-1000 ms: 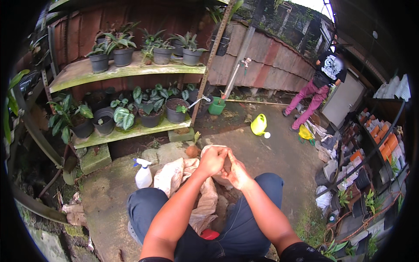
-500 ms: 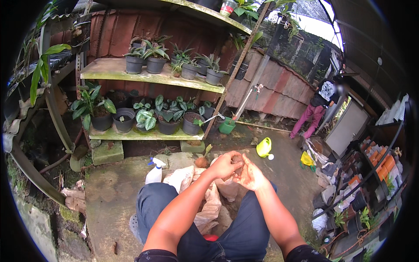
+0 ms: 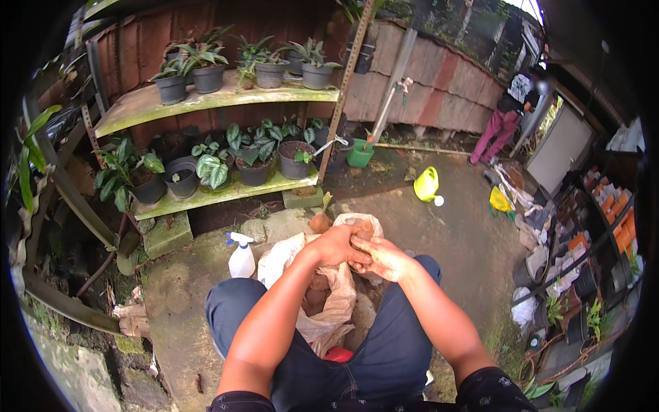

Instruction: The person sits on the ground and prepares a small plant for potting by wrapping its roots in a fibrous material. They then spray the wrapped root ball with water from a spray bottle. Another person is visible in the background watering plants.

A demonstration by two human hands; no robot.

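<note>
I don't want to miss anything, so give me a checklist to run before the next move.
1. Left hand and right hand meeting in front of the body: ok.
2. Anything held between them: cannot tell; fingers hide the gap.
3. Pale sack between the knees open, brown contents showing: ok.
4. White spray bottle upright: ok.
5. Yellow-green watering can clear of both hands: ok.
6. Other person well apart from the hands: ok.

No lettering is legible here; a pale print (image 3: 519,87) on the dark shirt (image 3: 509,104) of a person (image 3: 498,129) in the background is too small and blurred to read.
</note>
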